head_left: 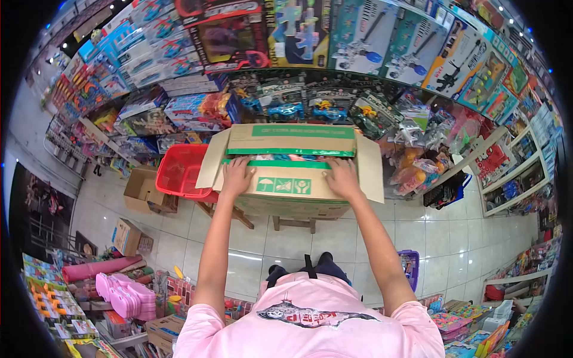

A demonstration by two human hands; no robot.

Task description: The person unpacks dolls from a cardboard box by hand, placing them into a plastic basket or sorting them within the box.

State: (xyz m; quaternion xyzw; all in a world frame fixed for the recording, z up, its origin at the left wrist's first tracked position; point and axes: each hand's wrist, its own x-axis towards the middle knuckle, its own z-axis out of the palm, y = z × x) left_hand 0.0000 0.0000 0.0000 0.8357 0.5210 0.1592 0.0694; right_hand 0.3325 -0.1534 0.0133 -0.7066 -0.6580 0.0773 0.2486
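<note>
Honestly, the cardboard box (286, 201) is what worries me. It sits right in front of me with its top flaps parted, seemingly propped on a wooden stand (295, 223) whose legs show underneath. My left hand (237, 177) and right hand (341, 176) lie well apart along the near edge of the opening, fingers reaching over it; my fingertips are hidden, so I can't tell whether either hand is clamped on the cardboard or only resting there.

If I lean too hard on this edge, the box could tip toward me, since the stand looks narrow beneath it. Uneven pressure from my two hands could twist it instead. The left side flap (210, 160) sticks out by the red basket (163, 170), so a sideways shove might knock that basket. On the other side, the right side flap (371, 170) could snag the hanging bags (410, 164) nearby.

The gap between the flaps is narrow and shows only a strip of colourful contents (292, 157), too small to make out; pushing down blindly there could crush something, or the cardboard edge could scrape my fingers.
</note>
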